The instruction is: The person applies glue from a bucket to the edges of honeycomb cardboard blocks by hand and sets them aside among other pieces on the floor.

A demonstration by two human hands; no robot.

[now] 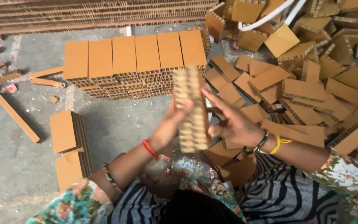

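While seen from above in the middle of the frame, a honeycomb cardboard block held upright between both hands, its open-cell edge turned toward the camera. Left hand pressed flat against the left side of the block, fingers together and thumb lying on the cell face near the top; red bangle on that wrist. Right hand on the right side of the block, fingers spread wide, the longest reaching up to the upper right corner of the block, the palm touching the lower right edge; yellow thread and a dark beaded bracelet around that wrist. Block a little blurred, so exact number of layers not possible to tell.

Just behind the block, in the upper centre, a neat row of stacked blocks with smooth brown tops, standing on the grey concrete floor. At the right and upper right, a loose heap of cardboard pieces lying in all directions, some touching the right hand from below. At the lower left, two more blocks standing near the left arm. At the far left, thin cardboard strips scattered apart. At the top right, a white hose over the heap. Along the top edge, a long pile of cardboard sheets.
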